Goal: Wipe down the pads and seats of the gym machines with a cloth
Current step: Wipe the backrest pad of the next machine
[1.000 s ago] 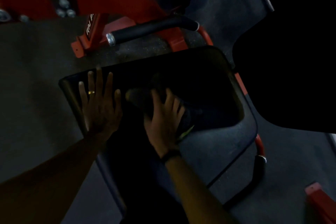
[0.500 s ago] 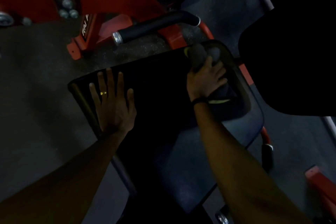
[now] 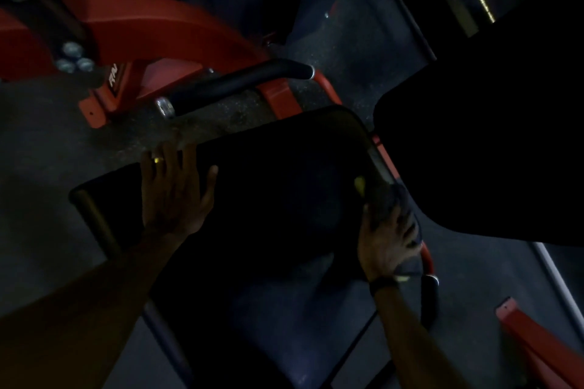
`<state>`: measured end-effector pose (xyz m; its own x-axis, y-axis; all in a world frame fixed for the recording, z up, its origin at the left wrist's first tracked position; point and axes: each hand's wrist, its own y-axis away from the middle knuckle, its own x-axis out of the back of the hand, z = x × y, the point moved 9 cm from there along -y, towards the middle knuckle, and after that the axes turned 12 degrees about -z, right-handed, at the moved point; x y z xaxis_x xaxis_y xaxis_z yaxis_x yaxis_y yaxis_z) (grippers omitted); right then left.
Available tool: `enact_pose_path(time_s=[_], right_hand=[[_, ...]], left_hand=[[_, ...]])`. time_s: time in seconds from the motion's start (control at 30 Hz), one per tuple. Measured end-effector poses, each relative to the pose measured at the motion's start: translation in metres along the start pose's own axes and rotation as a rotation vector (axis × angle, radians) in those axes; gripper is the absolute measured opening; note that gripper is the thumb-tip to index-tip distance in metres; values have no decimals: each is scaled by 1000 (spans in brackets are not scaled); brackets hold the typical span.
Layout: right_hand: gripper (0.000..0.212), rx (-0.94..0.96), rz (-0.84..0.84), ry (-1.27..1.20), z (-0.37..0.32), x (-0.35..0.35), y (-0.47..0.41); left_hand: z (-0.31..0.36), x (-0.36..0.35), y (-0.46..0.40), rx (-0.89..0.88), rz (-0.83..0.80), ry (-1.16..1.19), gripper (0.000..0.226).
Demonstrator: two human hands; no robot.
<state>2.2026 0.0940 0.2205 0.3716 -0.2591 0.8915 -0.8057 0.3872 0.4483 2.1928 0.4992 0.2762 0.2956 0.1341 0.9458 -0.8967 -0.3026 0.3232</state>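
Black seat [image 3: 284, 186]; red machine frame [image 3: 164, 25] at far left with a black grip [image 3: 240, 82]; dark grey cloth [image 3: 388, 199] edged yellow-green; gold ring [image 3: 158, 160]; black wristband [image 3: 384, 283]; dark grey speckled floor [image 3: 41, 148].

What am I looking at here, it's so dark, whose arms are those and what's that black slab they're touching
This is one picture from a camera worn on a person's head, looking down at their own arms. The black slab is the padded seat of a gym machine with a red frame; a black handle sticks out behind it. The left hand lies flat on the seat near its far edge, a ring on one finger. The right hand presses a dark cloth with yellow trim against the seat's right edge, wiping it. The big black shape at right is another pad. It is too dim to tell more about the floor.
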Motion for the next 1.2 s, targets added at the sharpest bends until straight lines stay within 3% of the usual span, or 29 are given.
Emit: enact_pose_path(time_s=[0.1,0.2,0.33,0.37,0.5,0.6,0.7,0.8,0.87,0.97,1.1,1.17,1.2], right_hand=[[63,-285,-107,-86,-31,1,-68],[78,-171,-162,-174,-88,0,-107],[58,-55,-87,-136,-159,13,-107],[63,30,-60,-112,-188,17,-98],[61,689,-68,88,-293,-3,-33],[64,779,-21,15,-252,0,-16],[64,644,47,58,-143,-2,-12],[68,344,70,19,-21,-5,11],[72,166,12,-38,25,-19,53],[76,58,-70,-28,32,-32,86],[56,-290,-27,-79,-1,-16,-5],[50,-314,91,-8,-40,4,-45],[54,-254,55,-11,-71,2,-55]], left_hand=[[0,0,-1,-9,0,16,59],[2,2,-2,-34,19,24,56],[1,-1,-3,-52,26,29,55],[3,-1,-5,-56,26,35,56],[1,-1,-4,-56,34,56,57],[1,0,-6,-64,38,50,57],[2,-2,-6,-62,34,48,56],[0,-4,-6,-56,16,61,57],[2,-1,-4,-85,53,59,56],[1,-1,-3,-77,54,65,56],[1,-3,-5,-61,24,69,57],[2,-4,-4,-73,21,69,57],[3,-4,-3,-79,27,64,57]])
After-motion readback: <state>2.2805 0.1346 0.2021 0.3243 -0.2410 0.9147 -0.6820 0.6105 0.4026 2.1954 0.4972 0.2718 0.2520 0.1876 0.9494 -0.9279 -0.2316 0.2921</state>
